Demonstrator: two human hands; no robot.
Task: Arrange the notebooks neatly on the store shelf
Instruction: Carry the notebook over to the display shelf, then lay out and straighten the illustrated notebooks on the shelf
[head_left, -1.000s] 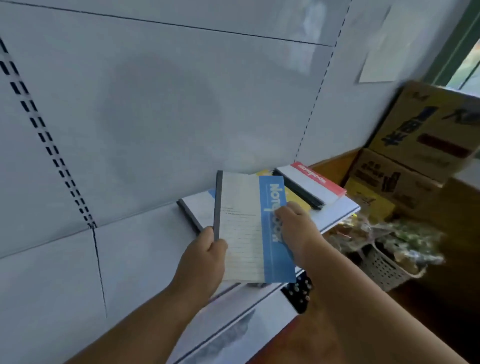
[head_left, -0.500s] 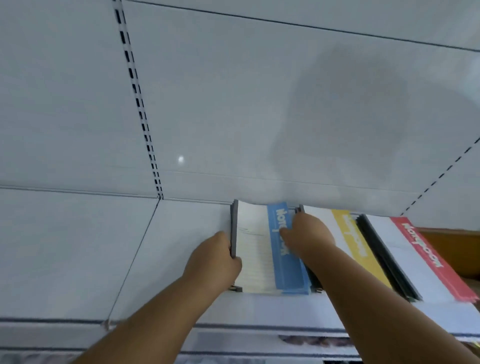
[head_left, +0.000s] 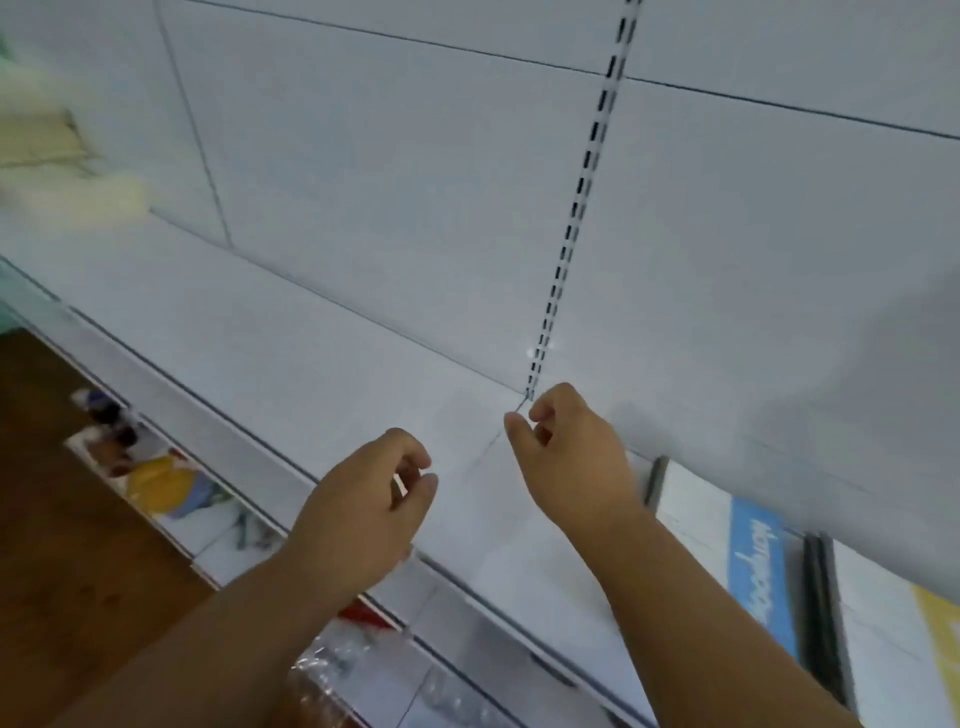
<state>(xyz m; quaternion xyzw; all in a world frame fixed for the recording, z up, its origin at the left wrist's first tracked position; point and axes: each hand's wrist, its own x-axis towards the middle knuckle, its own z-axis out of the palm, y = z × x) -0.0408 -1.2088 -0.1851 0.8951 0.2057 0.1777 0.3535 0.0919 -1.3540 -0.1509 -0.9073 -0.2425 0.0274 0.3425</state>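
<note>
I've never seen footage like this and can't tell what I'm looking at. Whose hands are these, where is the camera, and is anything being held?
The camera sits on a person's head, looking forward and down, so the arms are theirs. The left hand and right hand hover over a white store shelf, fingers loosely curled, holding nothing. On the shelf at right lies a blue-striped notebook, with a yellow-striped one partly visible beside it. Blurred goods show below the shelf.
</note>
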